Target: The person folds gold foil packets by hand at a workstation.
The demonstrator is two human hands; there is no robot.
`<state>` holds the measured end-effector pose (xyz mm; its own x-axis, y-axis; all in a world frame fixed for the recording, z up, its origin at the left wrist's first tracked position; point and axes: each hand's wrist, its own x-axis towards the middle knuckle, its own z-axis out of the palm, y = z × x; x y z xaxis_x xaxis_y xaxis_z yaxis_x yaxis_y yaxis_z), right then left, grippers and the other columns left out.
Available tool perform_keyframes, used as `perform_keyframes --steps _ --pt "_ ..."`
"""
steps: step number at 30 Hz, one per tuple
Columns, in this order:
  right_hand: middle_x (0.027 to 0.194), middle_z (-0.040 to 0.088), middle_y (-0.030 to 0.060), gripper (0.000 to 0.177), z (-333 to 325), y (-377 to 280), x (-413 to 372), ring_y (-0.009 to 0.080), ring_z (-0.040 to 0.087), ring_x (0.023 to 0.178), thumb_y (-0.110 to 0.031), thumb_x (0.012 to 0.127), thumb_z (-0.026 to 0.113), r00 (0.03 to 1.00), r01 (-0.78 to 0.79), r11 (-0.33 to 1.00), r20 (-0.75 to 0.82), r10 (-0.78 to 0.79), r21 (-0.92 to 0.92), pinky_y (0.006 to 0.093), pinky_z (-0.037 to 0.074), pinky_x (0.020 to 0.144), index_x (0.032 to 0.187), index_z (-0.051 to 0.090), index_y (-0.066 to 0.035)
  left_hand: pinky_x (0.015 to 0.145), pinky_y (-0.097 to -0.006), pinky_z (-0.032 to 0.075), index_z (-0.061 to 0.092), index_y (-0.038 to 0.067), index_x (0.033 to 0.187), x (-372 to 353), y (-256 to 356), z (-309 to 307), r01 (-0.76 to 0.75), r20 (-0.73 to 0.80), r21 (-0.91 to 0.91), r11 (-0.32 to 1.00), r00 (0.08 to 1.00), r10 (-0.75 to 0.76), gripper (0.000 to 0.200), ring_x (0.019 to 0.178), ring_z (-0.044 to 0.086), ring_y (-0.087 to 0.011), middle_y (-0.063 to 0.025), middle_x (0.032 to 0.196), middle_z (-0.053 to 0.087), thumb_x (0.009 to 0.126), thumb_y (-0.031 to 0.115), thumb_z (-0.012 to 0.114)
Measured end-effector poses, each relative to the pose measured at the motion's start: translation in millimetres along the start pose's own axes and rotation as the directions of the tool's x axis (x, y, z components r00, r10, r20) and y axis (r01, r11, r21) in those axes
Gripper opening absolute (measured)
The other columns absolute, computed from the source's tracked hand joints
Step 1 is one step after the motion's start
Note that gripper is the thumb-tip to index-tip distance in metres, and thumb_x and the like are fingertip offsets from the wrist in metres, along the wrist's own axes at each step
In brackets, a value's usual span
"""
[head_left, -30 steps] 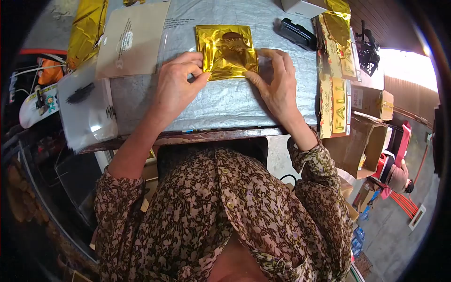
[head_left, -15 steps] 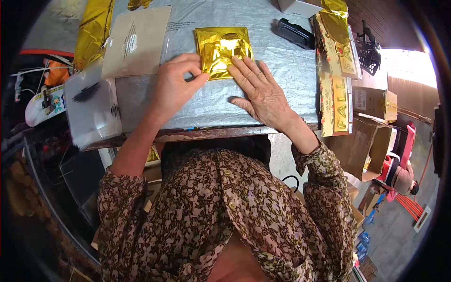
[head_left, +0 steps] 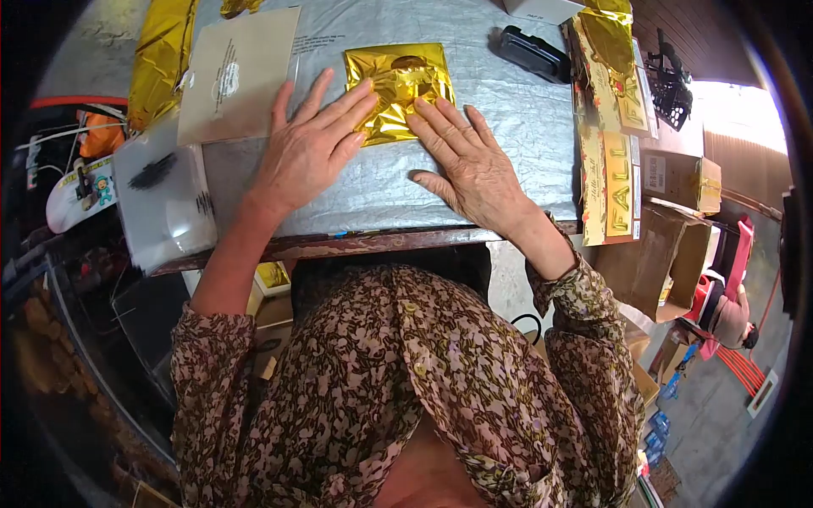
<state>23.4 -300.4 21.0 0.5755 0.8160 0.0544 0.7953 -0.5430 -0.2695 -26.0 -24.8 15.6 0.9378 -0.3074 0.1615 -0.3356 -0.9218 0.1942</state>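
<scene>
A square packet of shiny gold foil lies flat on the silvery covered table, with creases across its surface. Over its left edge rest the fingertips of my left hand, flat and spread. My right hand is also stretched out, its fingertips on the packet's lower right part and its thumb pointing left on the table cover. Neither hand grips anything. Beyond my left fingers is a tan printed sheet.
Clear plastic hangs at the table's left corner, near more gold foil. A black oblong object lies at the upper right. Boxes lettered "FALL" line the right edge. Cardboard cartons and another person are farther right.
My left hand has opened from a curled, pinching shape and now lies flat with fingers spread over the packet's left edge. The right hand has stayed almost in place.
</scene>
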Motion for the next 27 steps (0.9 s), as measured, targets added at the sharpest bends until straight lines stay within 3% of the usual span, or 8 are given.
perform_keyframes --steps 4,7,9,13,15,19,25,27 --pt "0.168 0.033 0.0101 0.074 1.0 0.3 0.9 0.0307 0.029 0.155 -0.049 0.103 0.055 1.000 0.003 1.000 -0.009 -0.003 0.006 0.0506 0.022 0.128 0.163 0.032 -0.013 0.123 -0.0576 0.018 0.060 0.018 0.147 -1.7 3.1 -6.0 -0.014 -0.023 0.041 0.999 1.000 0.015 0.047 0.154 0.034 -0.0258 0.0025 0.160 0.049 0.102 0.032 0.062" --pt "0.167 0.034 0.0108 0.073 1.7 0.6 0.1 0.0310 0.030 0.155 -0.049 0.103 0.055 1.000 -0.003 1.000 -0.021 0.003 0.005 0.0512 0.022 0.128 0.163 0.033 -0.013 0.120 -0.0541 0.024 0.067 0.015 0.137 1.1 14.5 -17.4 -0.016 -0.201 0.010 1.000 0.980 0.018 0.040 0.146 0.045 -0.0240 -0.0027 0.149 0.059 0.098 0.027 0.066" --pt "0.166 0.035 0.0113 0.072 2.1 -0.2 -0.6 0.0313 0.031 0.155 -0.049 0.103 0.055 1.000 0.003 1.000 -0.022 -0.003 0.002 0.0515 0.022 0.127 0.162 0.034 -0.012 0.116 -0.0543 0.030 0.073 0.012 0.122 -1.1 23.1 -25.0 -0.211 -0.163 0.070 0.975 0.962 0.220 0.038 0.135 0.054 -0.0229 -0.0020 0.132 0.066 0.085 0.019 0.078" --pt "0.164 0.038 0.0131 0.070 1.4 -2.7 1.7 0.0317 0.034 0.153 -0.048 0.103 0.056 0.998 0.011 1.000 -0.057 -0.012 -0.023 0.0524 0.025 0.125 0.159 0.039 -0.009 0.112 -0.0527 0.035 0.076 0.007 0.101 16.6 31.0 -29.1 -0.237 -0.108 0.228 0.944 0.958 0.267 0.020 0.125 0.059 -0.0204 -0.0023 0.107 0.070 0.081 0.014 0.076" --pt "0.163 0.040 0.0136 0.069 0.8 -4.5 1.7 0.0317 0.036 0.151 -0.047 0.103 0.057 0.997 0.009 0.999 -0.071 -0.013 -0.051 0.0524 0.027 0.124 0.158 0.041 -0.008 0.114 -0.0444 0.032 0.077 0.008 0.078 24.7 34.9 -31.1 -0.314 -0.007 0.424 0.849 0.937 0.350 0.008 0.116 0.060 -0.0190 -0.0023 0.086 0.067 0.077 0.012 0.070" --pt "0.152 0.052 0.0129 0.057 3.8 -6.4 6.8 0.0299 0.049 0.138 -0.036 0.100 0.065 0.982 -0.009 0.995 -0.191 -0.009 -0.095 0.0494 0.035 0.115 0.148 0.052 -0.007 0.112 -0.0449 0.037 0.075 0.008 0.071 31.4 30.3 -24.4 -0.386 0.005 0.450 0.805 0.903 0.430 0.008 0.107 0.062 -0.0198 -0.0037 0.081 0.067 0.076 0.012 0.070" --pt "0.122 0.072 0.0070 0.044 2.3 -2.2 30.3 0.0242 0.064 0.112 -0.016 0.092 0.070 0.928 -0.011 0.988 -0.371 -0.046 -0.151 0.0457 0.041 0.104 0.135 0.061 -0.008 0.105 -0.0447 0.043 0.073 0.006 0.076 37.6 10.2 -33.2 -0.407 -0.205 0.269 0.873 0.861 0.465 0.007 0.099 0.064 -0.0198 -0.0056 0.081 0.066 0.080 0.009 0.068" --pt "0.109 0.075 0.0090 0.037 -4.1 -2.7 35.5 0.0240 0.066 0.103 -0.014 0.092 0.070 0.953 0.037 0.990 -0.293 -0.075 -0.133 0.0437 0.038 0.106 0.128 0.066 -0.007 0.099 -0.0429 0.046 0.071 0.005 0.080 37.3 7.1 -48.0 -0.450 -0.299 0.023 0.893 0.849 0.436 0.006 0.098 0.065 -0.0235 -0.0075 0.085 0.068 0.083 0.009 0.068"
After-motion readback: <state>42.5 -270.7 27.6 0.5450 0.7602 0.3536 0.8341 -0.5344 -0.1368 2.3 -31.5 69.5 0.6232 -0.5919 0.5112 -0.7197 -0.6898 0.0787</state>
